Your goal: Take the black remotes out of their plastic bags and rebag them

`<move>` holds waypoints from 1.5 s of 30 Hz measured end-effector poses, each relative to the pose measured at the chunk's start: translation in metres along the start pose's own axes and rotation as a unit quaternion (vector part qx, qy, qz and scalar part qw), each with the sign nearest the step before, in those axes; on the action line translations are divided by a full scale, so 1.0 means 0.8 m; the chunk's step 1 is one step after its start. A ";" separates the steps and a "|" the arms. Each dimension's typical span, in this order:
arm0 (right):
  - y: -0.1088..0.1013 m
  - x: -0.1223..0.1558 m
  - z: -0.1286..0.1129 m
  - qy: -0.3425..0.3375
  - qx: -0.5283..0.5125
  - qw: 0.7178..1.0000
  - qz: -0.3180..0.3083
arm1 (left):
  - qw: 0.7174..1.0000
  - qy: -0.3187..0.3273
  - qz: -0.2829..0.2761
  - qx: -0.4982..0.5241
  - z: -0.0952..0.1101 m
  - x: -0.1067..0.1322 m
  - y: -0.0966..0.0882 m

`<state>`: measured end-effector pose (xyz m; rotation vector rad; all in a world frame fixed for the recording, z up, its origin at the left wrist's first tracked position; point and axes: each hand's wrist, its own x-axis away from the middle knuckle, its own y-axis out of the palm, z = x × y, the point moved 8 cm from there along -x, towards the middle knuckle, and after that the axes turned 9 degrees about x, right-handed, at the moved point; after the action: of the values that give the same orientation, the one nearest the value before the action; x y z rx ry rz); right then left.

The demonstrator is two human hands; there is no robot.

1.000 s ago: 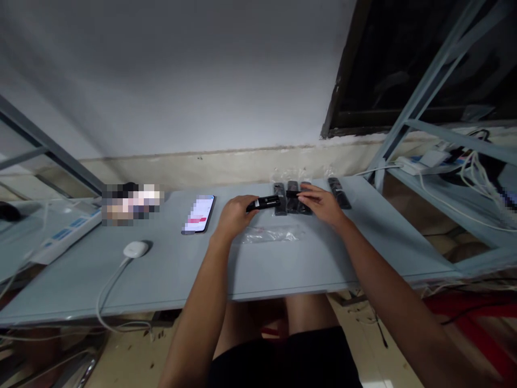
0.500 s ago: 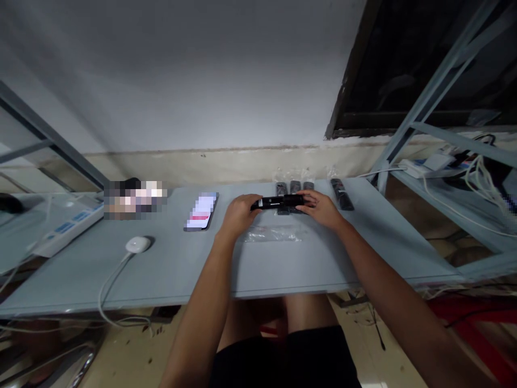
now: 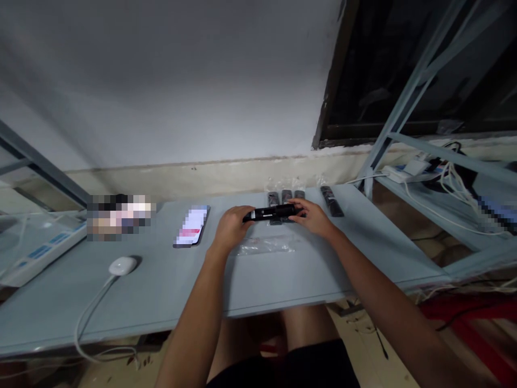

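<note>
A long black remote-like device (image 3: 269,213) is held level just above the grey table (image 3: 161,291), one end in each hand. My left hand (image 3: 230,229) grips its left end with fingers closed. Closed on its right end is my right hand (image 3: 313,218). Right behind it, three similar black devices in clear bags (image 3: 285,197) lie side by side. Another black device (image 3: 332,201) lies further right. An empty clear plastic bag (image 3: 266,246) lies on the table just in front of my hands.
A phone (image 3: 191,226) lies left of my hands, a white round device (image 3: 122,265) with a cable at the front left. A power strip (image 3: 40,251) sits on the far left. A metal shelf (image 3: 440,167) with cables stands on the right.
My right hand has come onto the black device's right end, so both hands now hold it. The view has shifted slightly to the right.
</note>
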<state>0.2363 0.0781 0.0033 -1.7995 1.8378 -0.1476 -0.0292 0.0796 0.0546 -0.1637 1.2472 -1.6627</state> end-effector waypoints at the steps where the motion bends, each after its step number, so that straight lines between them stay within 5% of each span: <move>1: 0.001 -0.001 0.001 -0.002 -0.001 1.000 0.001 | 1.000 -0.003 0.003 0.001 -0.001 0.000 0.000; 18: -0.002 0.001 -0.018 -0.072 0.048 0.996 0.011 | 0.999 -0.009 0.019 0.033 0.000 -0.002 0.000; 42: -0.002 -0.004 -0.027 -0.088 0.037 0.995 0.009 | 1.000 0.013 0.012 0.018 -0.005 -0.008 0.003; 45: -0.004 -0.004 -0.023 -0.049 -0.001 0.998 0.028 | 0.999 0.024 0.024 0.004 -0.003 -0.008 0.000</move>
<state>0.2306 0.0753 0.0208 -1.7241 1.8172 -0.0378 -0.0276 0.0859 0.0559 -0.0885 1.2714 -1.6383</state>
